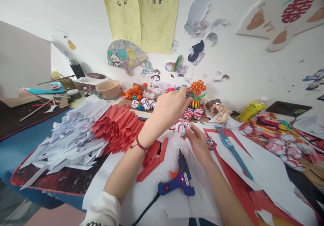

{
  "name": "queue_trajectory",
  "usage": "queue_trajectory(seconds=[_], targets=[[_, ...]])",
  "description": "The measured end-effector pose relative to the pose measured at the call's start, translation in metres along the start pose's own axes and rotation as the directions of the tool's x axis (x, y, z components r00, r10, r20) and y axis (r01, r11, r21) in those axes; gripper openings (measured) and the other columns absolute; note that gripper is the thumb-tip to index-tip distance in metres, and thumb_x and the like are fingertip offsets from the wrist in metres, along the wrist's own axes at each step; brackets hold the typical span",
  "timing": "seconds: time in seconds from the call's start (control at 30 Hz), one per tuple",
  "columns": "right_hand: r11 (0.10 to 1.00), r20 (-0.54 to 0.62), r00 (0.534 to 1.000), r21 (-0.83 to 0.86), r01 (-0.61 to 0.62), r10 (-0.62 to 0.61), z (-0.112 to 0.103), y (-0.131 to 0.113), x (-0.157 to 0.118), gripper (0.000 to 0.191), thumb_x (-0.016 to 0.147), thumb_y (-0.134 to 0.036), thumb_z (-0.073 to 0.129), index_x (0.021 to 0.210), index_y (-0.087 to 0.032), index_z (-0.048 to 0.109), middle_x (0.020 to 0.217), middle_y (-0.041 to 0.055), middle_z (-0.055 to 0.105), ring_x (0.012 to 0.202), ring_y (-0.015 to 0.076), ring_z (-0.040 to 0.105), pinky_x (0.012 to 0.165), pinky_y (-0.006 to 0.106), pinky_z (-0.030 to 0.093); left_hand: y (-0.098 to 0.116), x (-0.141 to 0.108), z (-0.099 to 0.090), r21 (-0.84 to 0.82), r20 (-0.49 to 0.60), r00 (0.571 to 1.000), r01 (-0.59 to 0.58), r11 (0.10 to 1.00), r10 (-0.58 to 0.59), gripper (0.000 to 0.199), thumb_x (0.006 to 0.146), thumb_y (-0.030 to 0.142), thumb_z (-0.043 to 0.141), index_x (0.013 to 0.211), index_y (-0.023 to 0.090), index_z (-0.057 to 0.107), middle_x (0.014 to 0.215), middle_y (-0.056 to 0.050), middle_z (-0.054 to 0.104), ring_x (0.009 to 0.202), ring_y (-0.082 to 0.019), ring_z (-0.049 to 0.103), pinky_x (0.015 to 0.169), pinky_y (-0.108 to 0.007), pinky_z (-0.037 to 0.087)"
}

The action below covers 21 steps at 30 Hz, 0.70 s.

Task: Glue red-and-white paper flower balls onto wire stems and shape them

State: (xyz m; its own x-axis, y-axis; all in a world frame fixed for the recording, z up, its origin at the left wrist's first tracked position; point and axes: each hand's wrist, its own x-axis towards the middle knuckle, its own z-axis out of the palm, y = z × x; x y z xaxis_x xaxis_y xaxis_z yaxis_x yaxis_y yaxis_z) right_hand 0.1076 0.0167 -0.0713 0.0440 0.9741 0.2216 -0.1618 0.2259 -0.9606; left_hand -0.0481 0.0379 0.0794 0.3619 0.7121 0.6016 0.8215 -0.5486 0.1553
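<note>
My right hand (196,140) pinches a white paper ball with red stripes (182,127) between thumb and fingers. Above that ball, my left hand (172,102) is raised with its fingers curled and pressed together. A thin line (192,74) rises just past its fingertips; whether they hold it or anything else I cannot make out. Below both hands a blue hot glue gun (176,180) lies on white paper, its red light on. A smaller red-and-white paper ball (211,143) sits right of my right hand.
White folded paper strips (73,134) and red ones (118,128) are heaped at left. An orange flower pot (195,102) and more paper balls (148,103) line the wall. At right lie a blue watch-like strap (234,150), a yellow bottle (252,109) and piled balls (287,148).
</note>
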Motion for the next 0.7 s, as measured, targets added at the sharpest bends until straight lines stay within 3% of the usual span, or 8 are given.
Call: queue_trajectory(seconds=[0.23, 0.43, 0.57, 0.7], targets=[[0.995, 0.113, 0.993, 0.098, 0.013, -0.024, -0.0002, -0.0012, -0.0023, 0.034, 0.094, -0.049, 0.059, 0.116, -0.026, 0.07, 0.087, 0.0018, 0.067, 0.066, 0.0148, 0.054, 0.06, 0.029, 0.042, -0.0038, 0.0018, -0.0002, -0.014, -0.03, 0.999, 0.042, 0.999, -0.043, 0.03, 0.105, 0.038, 0.041, 0.109, 0.016, 0.06, 0.086, -0.008, 0.075, 0.079, -0.023, 0.071, 0.065, -0.029, 0.041], [0.972, 0.188, 0.982, 0.236, -0.018, -0.027, -0.003, 0.0009, -0.0025, 0.037, 0.096, -0.054, 0.053, 0.097, -0.024, 0.075, 0.077, 0.002, 0.061, 0.066, 0.0155, 0.053, 0.06, 0.029, 0.044, -0.006, 0.0046, -0.0005, -0.314, -0.086, 0.995, 0.028, 0.949, -0.058, 0.029, 0.101, 0.041, 0.05, 0.092, 0.017, 0.064, 0.071, -0.001, 0.072, 0.064, -0.016, 0.065, 0.067, -0.027, 0.043], [0.959, 0.202, 0.979, 0.278, -0.052, -0.006, -0.0031, -0.0015, -0.0023, 0.039, 0.093, -0.057, 0.057, 0.109, -0.026, 0.074, 0.084, 0.0029, 0.063, 0.068, 0.0163, 0.051, 0.058, 0.029, 0.046, -0.0076, 0.0039, -0.0004, -0.492, -0.085, 0.995, 0.0, 0.871, -0.048, 0.015, 0.096, 0.028, 0.058, 0.086, 0.018, 0.063, 0.069, 0.001, 0.071, 0.062, -0.012, 0.063, 0.063, -0.023, 0.043], [0.954, 0.2, 0.98, 0.296, -0.051, -0.009, -0.0017, -0.0062, -0.0032, 0.037, 0.09, -0.053, 0.064, 0.116, -0.028, 0.072, 0.094, 0.0033, 0.065, 0.077, 0.0169, 0.055, 0.063, 0.028, 0.051, -0.0089, 0.0028, -0.0008, -0.519, -0.072, 0.997, -0.008, 0.855, -0.034, 0.011, 0.093, 0.02, 0.058, 0.084, 0.017, 0.063, 0.068, 0.001, 0.071, 0.06, -0.011, 0.061, 0.062, -0.022, 0.042]])
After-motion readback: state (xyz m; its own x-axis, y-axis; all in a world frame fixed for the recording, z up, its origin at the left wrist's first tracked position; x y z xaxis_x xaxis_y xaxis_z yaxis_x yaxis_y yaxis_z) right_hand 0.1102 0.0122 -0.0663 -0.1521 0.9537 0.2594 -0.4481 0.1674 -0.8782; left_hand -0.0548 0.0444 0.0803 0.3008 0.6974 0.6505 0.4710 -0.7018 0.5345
